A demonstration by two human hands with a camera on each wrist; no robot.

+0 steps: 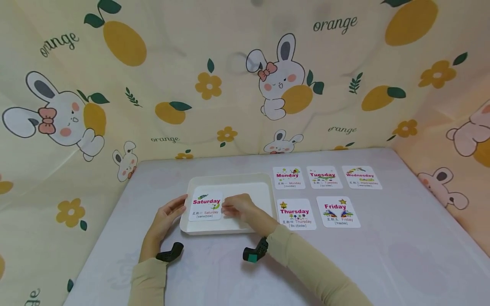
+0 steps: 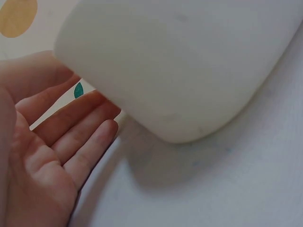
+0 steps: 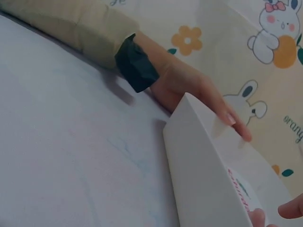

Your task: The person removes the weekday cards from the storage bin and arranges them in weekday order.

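Note:
A white tray (image 1: 229,231) sits on the table, its left side beside my left hand (image 1: 168,216). In the left wrist view the fingers (image 2: 90,149) are extended and touch the tray's edge; two fingers reach over the rim in the right wrist view. The Saturday card (image 1: 205,210) lies face up at the tray's left end. My right hand (image 1: 241,208) is inside the tray, fingers bent and fingertips at the card's right edge. The right wrist view shows two separated fingertips (image 3: 289,208) by that card; whether they pinch it is unclear.
Right of the tray, face up, lie the Monday card (image 1: 289,182), Tuesday card (image 1: 324,182) and Wednesday card (image 1: 361,182) in a back row. The Thursday card (image 1: 294,216) and Friday card (image 1: 337,216) lie in front. A patterned cloth (image 1: 229,42) hangs behind the table.

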